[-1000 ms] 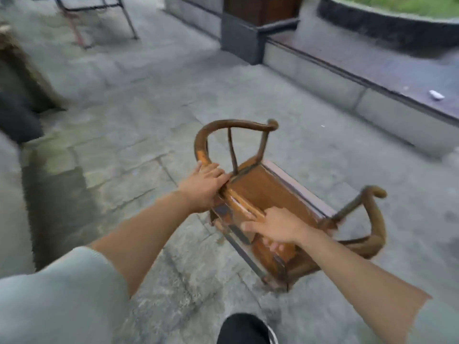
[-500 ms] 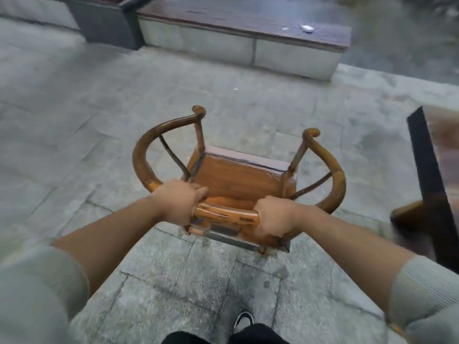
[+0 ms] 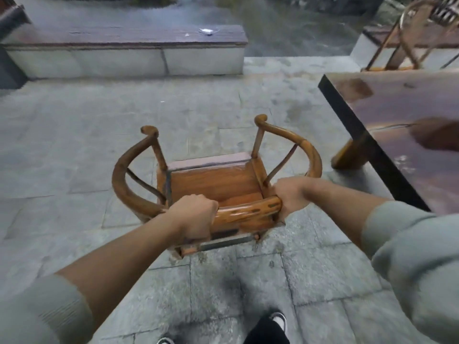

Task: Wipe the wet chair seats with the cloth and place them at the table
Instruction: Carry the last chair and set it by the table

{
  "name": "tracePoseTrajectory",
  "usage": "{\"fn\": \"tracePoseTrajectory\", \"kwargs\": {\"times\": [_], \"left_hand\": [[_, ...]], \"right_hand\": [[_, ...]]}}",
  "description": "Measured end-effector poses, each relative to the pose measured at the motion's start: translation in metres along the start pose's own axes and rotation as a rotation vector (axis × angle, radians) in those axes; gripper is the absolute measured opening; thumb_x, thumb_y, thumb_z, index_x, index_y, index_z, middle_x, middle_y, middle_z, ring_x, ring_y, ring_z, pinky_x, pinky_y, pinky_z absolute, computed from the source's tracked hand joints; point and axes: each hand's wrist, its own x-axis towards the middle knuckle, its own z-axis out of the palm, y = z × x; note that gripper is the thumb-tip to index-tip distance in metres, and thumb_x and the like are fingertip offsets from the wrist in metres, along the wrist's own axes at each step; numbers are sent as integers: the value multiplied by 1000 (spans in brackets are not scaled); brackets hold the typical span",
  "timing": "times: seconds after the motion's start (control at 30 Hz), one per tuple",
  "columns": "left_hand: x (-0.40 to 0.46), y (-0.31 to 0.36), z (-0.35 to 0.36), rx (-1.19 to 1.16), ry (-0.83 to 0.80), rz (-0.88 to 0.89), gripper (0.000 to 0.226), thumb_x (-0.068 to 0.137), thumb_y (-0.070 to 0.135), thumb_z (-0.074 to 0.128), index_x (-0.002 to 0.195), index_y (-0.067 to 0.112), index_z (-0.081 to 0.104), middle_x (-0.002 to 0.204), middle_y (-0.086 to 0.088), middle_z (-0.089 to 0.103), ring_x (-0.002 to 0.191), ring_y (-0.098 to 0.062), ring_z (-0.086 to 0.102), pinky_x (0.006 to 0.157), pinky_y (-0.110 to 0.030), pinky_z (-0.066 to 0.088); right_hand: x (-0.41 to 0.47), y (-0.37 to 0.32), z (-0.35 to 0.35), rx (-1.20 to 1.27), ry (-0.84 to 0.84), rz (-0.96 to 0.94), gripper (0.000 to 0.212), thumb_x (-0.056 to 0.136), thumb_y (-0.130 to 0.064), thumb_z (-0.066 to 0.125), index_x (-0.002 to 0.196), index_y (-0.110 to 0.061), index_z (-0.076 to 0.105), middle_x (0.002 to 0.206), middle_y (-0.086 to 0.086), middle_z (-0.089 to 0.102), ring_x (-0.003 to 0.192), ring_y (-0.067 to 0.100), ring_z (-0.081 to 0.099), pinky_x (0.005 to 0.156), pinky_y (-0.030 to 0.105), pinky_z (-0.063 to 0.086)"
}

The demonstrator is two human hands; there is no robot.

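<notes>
A brown wooden armchair point(image 3: 216, 181) with a curved horseshoe rail is right in front of me on the stone paving. My left hand point(image 3: 195, 218) grips the back rail on its left part. My right hand point(image 3: 289, 196) grips the same rail at its right end. The square seat shows between the arms. A dark wet wooden table point(image 3: 402, 135) stands to the right of the chair, its corner close to the chair's right arm. No cloth is in view.
A low stone bench point(image 3: 129, 55) with a dark wooden top runs across the back. Another wooden chair point(image 3: 409, 33) stands at the far right. A chair arm point(image 3: 352, 151) pokes out under the table edge. My shoes point(image 3: 278, 321) are at the bottom.
The view has swung to the right while I hold the chair by its back rail. The table has come into view at the right. The right hand went from the seat edge to the rail.
</notes>
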Motion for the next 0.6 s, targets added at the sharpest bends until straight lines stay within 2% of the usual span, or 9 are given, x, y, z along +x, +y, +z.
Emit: {"fn": "tracePoseTrajectory", "kwargs": {"times": [0.07,0.17,0.23,0.3,0.43,0.6], "left_hand": [[-4,1,-3,5,-28,-22,28,56,33,67,73,26,45,68,2,52,59,-18,49,47,-31,38],[-2,5,3,74,6,-78,35,56,34,77,81,26,54,72,1,59,62,-21,55,56,-36,53],[-1,7,7,97,29,-126,39,55,36,80,83,27,56,73,3,61,63,-21,57,60,-36,56],[2,9,11,92,72,-148,36,56,38,76,84,29,56,72,5,61,62,-19,56,59,-34,54],[1,3,24,155,221,-145,20,70,39,57,86,30,49,66,5,57,57,-21,55,54,-35,52],[2,-12,34,265,367,-55,23,76,45,58,84,28,44,63,3,58,49,-22,54,46,-30,46]], "right_hand": [[-1,-2,0,-1,28,4,34,60,-58,79,71,-26,74,60,-11,69,53,5,64,53,28,53],[-5,-1,0,-26,59,-10,38,56,-59,73,70,-23,74,65,-6,69,58,11,65,56,33,57],[-6,1,0,-28,76,-41,36,57,-56,71,66,-21,71,64,-4,68,56,11,63,54,32,54],[-7,2,0,-45,89,-82,30,63,-50,71,62,-20,67,61,-4,65,53,13,59,50,30,48],[-4,1,-1,-23,112,-138,24,71,-38,74,58,-23,59,60,-4,58,56,18,54,52,30,42],[4,4,-1,14,108,-150,27,68,-39,73,55,-21,58,56,-5,53,52,18,49,51,30,38]]}}
